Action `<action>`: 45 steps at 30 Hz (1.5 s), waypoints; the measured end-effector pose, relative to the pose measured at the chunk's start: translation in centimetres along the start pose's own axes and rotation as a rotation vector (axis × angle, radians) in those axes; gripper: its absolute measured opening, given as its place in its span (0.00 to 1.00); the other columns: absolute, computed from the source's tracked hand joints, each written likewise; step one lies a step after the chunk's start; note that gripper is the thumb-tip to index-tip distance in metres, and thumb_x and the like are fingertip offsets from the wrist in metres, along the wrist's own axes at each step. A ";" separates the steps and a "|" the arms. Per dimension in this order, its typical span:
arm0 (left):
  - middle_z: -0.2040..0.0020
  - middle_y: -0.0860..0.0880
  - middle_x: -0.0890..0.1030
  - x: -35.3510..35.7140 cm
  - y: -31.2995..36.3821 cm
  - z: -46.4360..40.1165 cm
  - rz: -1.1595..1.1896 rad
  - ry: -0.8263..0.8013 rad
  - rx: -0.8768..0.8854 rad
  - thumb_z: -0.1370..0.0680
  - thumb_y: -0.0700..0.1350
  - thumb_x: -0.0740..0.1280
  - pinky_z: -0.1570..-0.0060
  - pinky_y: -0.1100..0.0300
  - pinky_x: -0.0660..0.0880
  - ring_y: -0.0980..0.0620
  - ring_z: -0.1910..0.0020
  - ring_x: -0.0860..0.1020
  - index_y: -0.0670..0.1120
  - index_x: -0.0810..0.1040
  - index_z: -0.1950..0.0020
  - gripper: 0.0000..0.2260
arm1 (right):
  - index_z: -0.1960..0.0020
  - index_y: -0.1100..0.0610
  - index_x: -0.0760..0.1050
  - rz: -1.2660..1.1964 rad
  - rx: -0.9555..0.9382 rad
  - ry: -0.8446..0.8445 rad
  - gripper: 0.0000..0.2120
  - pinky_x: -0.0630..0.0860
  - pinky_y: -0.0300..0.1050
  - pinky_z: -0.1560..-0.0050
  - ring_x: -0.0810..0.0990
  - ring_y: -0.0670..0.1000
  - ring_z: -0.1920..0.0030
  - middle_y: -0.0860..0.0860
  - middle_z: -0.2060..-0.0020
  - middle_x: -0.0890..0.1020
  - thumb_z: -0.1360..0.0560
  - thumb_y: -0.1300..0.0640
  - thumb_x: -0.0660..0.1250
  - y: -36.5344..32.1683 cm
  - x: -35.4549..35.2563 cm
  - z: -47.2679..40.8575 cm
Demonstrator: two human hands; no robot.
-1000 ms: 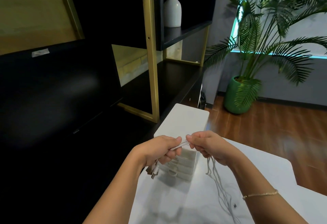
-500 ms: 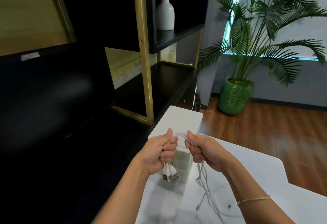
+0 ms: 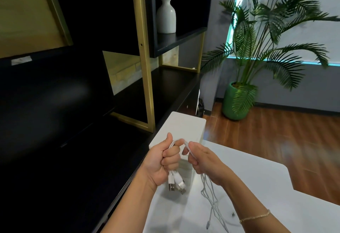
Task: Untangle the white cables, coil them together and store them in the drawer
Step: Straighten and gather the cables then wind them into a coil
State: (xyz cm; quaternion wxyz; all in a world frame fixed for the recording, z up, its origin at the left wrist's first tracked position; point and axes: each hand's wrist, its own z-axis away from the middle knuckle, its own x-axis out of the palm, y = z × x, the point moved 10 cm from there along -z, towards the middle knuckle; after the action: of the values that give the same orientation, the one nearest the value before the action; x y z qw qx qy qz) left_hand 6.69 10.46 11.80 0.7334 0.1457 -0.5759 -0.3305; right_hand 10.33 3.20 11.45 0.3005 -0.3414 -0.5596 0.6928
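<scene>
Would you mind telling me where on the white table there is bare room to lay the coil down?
The table is bare right of the right hand, out to its notched edge. It is crowded in front of the drawer box, where both hands hold the cables, whose loose ends trail toward the near edge. The left hand grips the plug ends.

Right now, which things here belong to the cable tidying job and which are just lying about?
Part of the job:
- white cables, gripped by both hands
- left hand
- right hand
- white drawer unit on the white table

Just lying about:
- white vase on the black shelf
- palm plant in the green pot
</scene>
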 end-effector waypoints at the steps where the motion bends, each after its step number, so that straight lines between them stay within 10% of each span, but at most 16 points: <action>1: 0.82 0.54 0.61 -0.1 0.1 -0.1 0.035 0.006 0.010 0.19 0.52 0.51 0.86 0.70 0.53 0.61 0.87 0.59 0.38 0.80 0.60 0.25 | 0.56 0.55 0.73 0.015 -0.002 0.007 0.18 0.57 0.35 0.73 0.59 0.43 0.75 0.48 0.72 0.63 0.20 0.46 0.52 0.2 0.0 0.1; 8: 0.80 0.53 0.62 -0.9 0.6 -0.9 0.231 0.066 0.098 0.18 0.50 0.52 0.84 0.71 0.56 0.58 0.85 0.60 0.32 0.74 0.43 0.22 | 0.51 0.51 0.74 0.408 -0.036 -0.017 0.16 0.63 0.32 0.67 0.67 0.40 0.72 0.43 0.71 0.67 0.18 0.47 0.50 -0.2 1.0 0.4; 17: 0.77 0.53 0.68 -2.9 1.4 -1.2 -0.090 0.301 0.226 0.18 0.43 0.57 0.83 0.71 0.59 0.59 0.83 0.60 0.32 0.75 0.44 0.15 | 0.64 0.50 0.61 0.838 0.106 -0.175 0.17 0.64 0.42 0.57 0.69 0.50 0.59 0.46 0.66 0.70 0.18 0.47 0.49 0.5 1.8 1.1; 27: 0.72 0.48 0.75 -1.4 1.0 -1.5 -0.472 0.355 0.212 0.18 0.43 0.57 0.75 0.69 0.71 0.58 0.78 0.72 0.38 0.75 0.59 0.15 | 0.38 0.59 0.68 1.277 0.119 -0.206 0.14 0.65 0.45 0.57 0.71 0.57 0.54 0.59 0.45 0.77 0.21 0.61 0.52 -1.3 2.2 1.7; 32: 0.57 0.44 0.83 -1.0 1.0 -1.8 -0.574 0.358 0.224 0.17 0.39 0.55 0.59 0.68 0.78 0.54 0.57 0.82 0.38 0.78 0.53 0.13 | 0.41 0.59 0.69 1.334 0.124 -0.220 0.12 0.64 0.44 0.62 0.68 0.54 0.56 0.58 0.51 0.76 0.21 0.59 0.54 -1.7 2.3 2.1; 37: 0.56 0.51 0.83 0.1 1.9 -1.0 -1.013 0.353 0.301 0.18 0.43 0.55 0.65 0.73 0.74 0.60 0.60 0.80 0.43 0.74 0.49 0.08 | 0.40 0.59 0.70 1.231 0.149 -0.257 0.12 0.73 0.45 0.65 0.74 0.55 0.60 0.54 0.59 0.76 0.20 0.59 0.54 -1.7 2.1 2.3; 41: 0.58 0.51 0.80 1.7 2.4 -1.1 -1.432 0.353 0.351 0.18 0.46 0.55 0.60 0.63 0.72 0.53 0.59 0.77 0.42 0.69 0.45 0.09 | 0.31 0.56 0.67 1.145 0.139 -0.264 0.18 0.71 0.44 0.50 0.76 0.54 0.51 0.57 0.45 0.79 0.19 0.52 0.57 -2.6 1.4 2.6; 45: 0.62 0.54 0.75 2.2 1.4 -1.1 -1.525 0.270 0.324 0.17 0.48 0.53 0.58 0.62 0.71 0.54 0.61 0.75 0.47 0.68 0.42 0.08 | 0.46 0.55 0.77 1.026 0.145 -0.262 0.12 0.66 0.38 0.62 0.73 0.50 0.57 0.54 0.53 0.80 0.21 0.48 0.61 -3.3 0.4 3.1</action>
State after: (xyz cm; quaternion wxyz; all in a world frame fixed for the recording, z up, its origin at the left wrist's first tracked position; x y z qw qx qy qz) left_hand 8.38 9.90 13.93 0.3377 0.6441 -0.2644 -0.6335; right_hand 7.69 2.32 15.04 -0.1265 -0.4602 -0.3043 0.8244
